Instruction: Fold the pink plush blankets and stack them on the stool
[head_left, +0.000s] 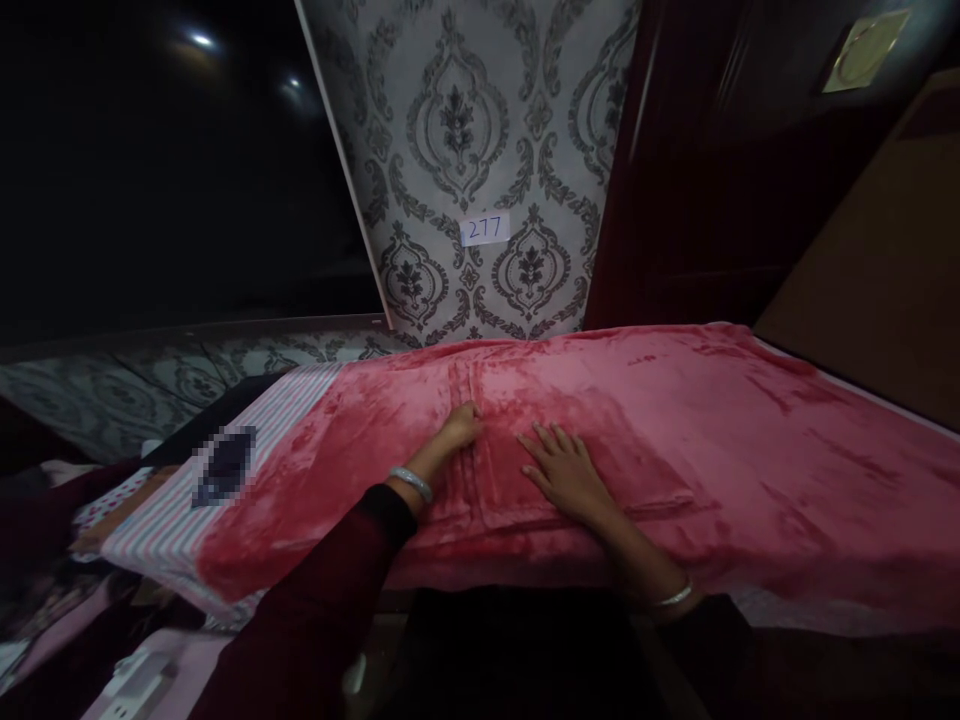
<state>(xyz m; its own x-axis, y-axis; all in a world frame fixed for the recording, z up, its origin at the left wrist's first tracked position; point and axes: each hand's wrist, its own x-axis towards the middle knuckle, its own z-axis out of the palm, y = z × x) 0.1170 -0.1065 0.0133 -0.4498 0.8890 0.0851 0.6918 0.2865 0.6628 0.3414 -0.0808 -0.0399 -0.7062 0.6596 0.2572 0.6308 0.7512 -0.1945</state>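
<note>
A plush pink-red blanket [712, 440] lies spread over a bed, with stitched seams running across its middle. My left hand [457, 428] rests on a vertical seam of the blanket, fingers curled against the fabric; whether it pinches the cloth I cannot tell. My right hand [562, 470] lies flat on the blanket just to the right, fingers spread, palm down. Both wrists carry silver bangles and dark red sleeves.
A striped pillow or sheet [172, 520] sticks out from under the blanket at the left. Patterned grey wallpaper with a paper label "277" [484, 229] stands behind the bed. A dark wooden door [720, 170] is at the right. Clutter lies at the lower left.
</note>
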